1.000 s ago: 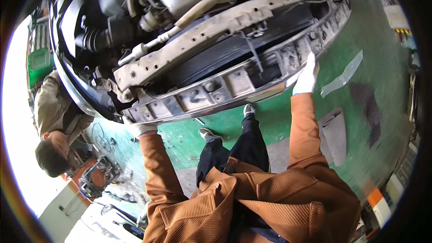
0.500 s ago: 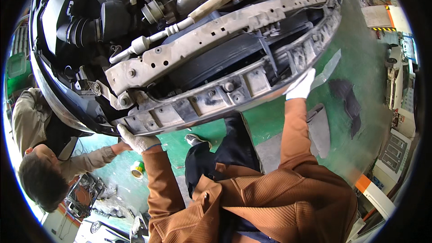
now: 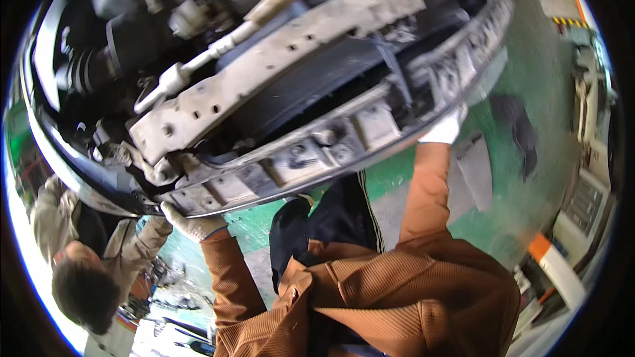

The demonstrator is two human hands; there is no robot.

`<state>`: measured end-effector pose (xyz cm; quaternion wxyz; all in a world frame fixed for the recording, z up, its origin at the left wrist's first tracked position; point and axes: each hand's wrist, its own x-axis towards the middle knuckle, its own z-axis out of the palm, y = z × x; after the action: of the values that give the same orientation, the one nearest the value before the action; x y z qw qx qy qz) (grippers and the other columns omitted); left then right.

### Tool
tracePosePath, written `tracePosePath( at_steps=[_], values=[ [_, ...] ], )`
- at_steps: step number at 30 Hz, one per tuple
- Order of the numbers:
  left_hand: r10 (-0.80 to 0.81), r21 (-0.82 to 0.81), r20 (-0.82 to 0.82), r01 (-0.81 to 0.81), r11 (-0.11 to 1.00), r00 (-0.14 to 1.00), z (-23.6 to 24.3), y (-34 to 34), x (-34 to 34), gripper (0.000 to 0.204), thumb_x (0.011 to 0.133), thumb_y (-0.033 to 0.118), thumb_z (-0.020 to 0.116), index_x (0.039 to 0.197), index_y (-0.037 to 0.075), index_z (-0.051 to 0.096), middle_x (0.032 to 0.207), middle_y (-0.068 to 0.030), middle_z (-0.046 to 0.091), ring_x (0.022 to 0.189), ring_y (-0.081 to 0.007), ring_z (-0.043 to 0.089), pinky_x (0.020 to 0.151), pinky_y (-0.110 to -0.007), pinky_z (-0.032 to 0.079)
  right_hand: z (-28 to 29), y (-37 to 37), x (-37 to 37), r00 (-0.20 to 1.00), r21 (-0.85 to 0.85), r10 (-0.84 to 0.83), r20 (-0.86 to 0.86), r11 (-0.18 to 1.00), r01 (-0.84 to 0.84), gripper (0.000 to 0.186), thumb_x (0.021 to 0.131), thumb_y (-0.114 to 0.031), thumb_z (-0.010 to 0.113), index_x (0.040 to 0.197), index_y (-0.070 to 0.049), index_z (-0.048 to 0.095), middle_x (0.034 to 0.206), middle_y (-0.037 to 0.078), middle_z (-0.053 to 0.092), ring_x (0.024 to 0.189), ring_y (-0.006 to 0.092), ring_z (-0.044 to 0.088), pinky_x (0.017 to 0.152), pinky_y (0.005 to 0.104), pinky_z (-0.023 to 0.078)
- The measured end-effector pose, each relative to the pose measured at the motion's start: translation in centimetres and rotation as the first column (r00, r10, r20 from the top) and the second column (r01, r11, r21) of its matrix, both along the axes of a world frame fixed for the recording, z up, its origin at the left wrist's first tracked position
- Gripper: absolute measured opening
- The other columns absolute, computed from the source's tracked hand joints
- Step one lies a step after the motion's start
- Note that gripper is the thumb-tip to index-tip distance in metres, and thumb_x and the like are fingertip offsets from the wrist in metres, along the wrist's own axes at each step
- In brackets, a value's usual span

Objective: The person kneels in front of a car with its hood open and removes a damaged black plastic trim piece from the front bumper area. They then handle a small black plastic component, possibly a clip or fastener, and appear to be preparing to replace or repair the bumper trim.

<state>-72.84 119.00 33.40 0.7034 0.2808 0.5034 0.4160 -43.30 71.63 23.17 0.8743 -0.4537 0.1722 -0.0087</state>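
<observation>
My left hand [image 3: 188, 223], in a knit glove, grips the left part of a car's front bumper [image 3: 238, 184], a long curved piece with a dirty, ribbed top. My right hand [image 3: 442, 127], in a white glove, holds the same bumper farther right, its fingers partly hidden under the edge. Behind the bumper lie a perforated metal beam [image 3: 251, 79], a dark radiator area and the open engine bay [image 3: 119, 46]. A co-worker [image 3: 86, 284] in a beige jacket crouches at the left, one arm reaching toward the bumper end near my left hand.
Green floor [image 3: 390, 182] shows below, with a grey mat [image 3: 473, 172] and a dark crumpled piece [image 3: 516, 132] to the right. Shop equipment and an orange-and-white object [image 3: 555, 271] line the right side. Loose parts [image 3: 165, 291] lie at lower left.
The bumper and both my hands sit lower in the picture than a second ago, the bumper's left end farther left. The co-worker has shifted lower, an arm now reaching toward that end.
</observation>
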Motion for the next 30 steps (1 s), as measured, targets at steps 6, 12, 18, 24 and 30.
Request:
tracePosePath(
  at_steps=[6,12,18,24,30],
  values=[
    [-0.057,-0.249,0.05,0.067,0.966,0.997,0.3,0.7,-1.2,0.082,0.092,0.065,0.062,0.149,0.007,0.056,0.154,-0.0126,0.056,0.141,-0.0331,0.052,0.123,-0.051,0.035,-1.8,2.4,-0.8,0.908,-0.282,-0.411,-0.074,0.882,0.377,0.031,0.108,-0.037,0.059,0.129,-0.018,0.047,0.126,0.007,0.057,0.113,0.0257,0.054,0.094,0.0469,0.052],
    [-0.121,-0.21,0.001,0.119,0.97,0.993,-0.8,1.3,-0.8,0.092,0.091,0.076,0.053,0.159,0.013,0.047,0.163,-0.0114,0.048,0.15,-0.0405,0.042,0.124,-0.058,0.034,2.0,4.3,-1.4,0.917,-0.533,-0.38,-0.12,0.804,0.263,0.027,0.113,-0.03,0.05,0.122,-0.006,0.057,0.109,0.01,0.064,0.099,0.0226,0.062,0.091,0.0363,0.052],
    [-0.203,-0.22,-0.045,0.188,0.957,0.978,-1.6,3.9,-3.8,0.09,0.087,0.075,0.056,0.154,0.016,0.054,0.159,-0.0117,0.053,0.145,-0.0407,0.048,0.119,-0.062,0.039,0.7,5.3,-1.0,0.928,-0.778,-0.362,0.084,0.558,0.288,0.021,0.108,-0.018,0.055,0.118,-0.001,0.063,0.112,0.016,0.062,0.103,0.0296,0.062,0.094,0.0409,0.051],
    [-0.301,0.041,-0.036,0.303,0.952,0.953,-0.6,2.0,0.2,0.051,0.096,0.054,0.064,0.129,0.015,0.063,0.128,-0.0054,0.067,0.115,-0.0247,0.064,0.102,-0.046,0.053,-5.4,4.3,-1.4,0.906,-0.019,-0.389,-0.169,0.92,0.392,0.025,0.104,-0.021,0.064,0.123,-0.006,0.057,0.107,0.006,0.06,0.091,0.0187,0.058,0.081,0.0346,0.054],
    [0.026,0.159,-0.212,0.009,0.987,0.977,-4.4,1.5,-0.6,0.057,0.098,0.045,0.069,0.136,0.002,0.061,0.127,-0.0093,0.068,0.112,-0.0186,0.064,0.104,-0.036,0.049,-9.6,-10.4,2.2,0.879,0.421,0.446,0.167,0.774,-0.472,0.028,0.106,-0.033,0.054,0.106,-0.007,0.065,0.103,0.01,0.064,0.092,0.0211,0.062,0.082,0.0402,0.052]
  ],
)
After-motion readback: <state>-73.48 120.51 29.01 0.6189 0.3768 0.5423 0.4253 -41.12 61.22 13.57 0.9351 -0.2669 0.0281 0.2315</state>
